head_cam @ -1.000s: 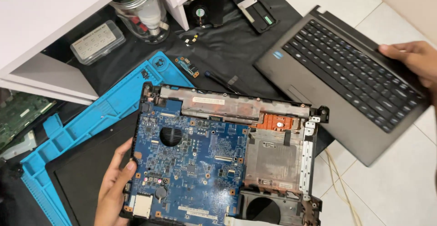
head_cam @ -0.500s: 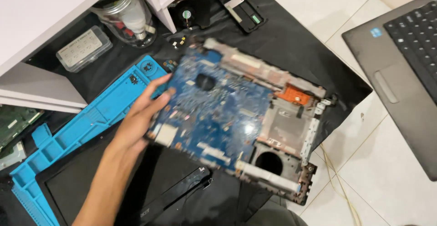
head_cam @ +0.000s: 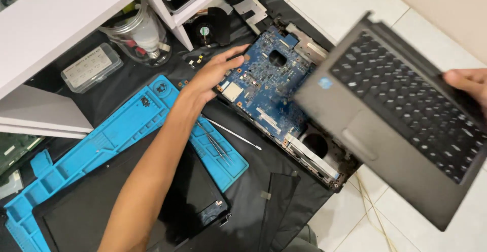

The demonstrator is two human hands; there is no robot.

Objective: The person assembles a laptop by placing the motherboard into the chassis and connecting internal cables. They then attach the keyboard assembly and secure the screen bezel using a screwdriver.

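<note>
A bare strip of black cloth (head_cam: 264,201) lies open at near centre. Left of it a blue work mat (head_cam: 122,130) carries tweezers (head_cam: 215,143) and a thin rod (head_cam: 233,133). The laptop base with its blue circuit board (head_cam: 269,87) fills the middle. A keyboard cover (head_cam: 401,115) hangs over the right side. The far left is blocked by a white shelf (head_cam: 66,18), a jar (head_cam: 139,36) and a clear box (head_cam: 91,66).

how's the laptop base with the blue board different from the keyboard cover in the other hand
The laptop base lies on the black cloth, its blue circuit board bare; the keyboard cover is lifted off the floor and tilted, showing dark keys and a grey palm rest. The left hand rests on the base's edge; the right hand grips the cover's far edge. The base looks sharp, the cover blurred. Both have similar footprints.
</note>
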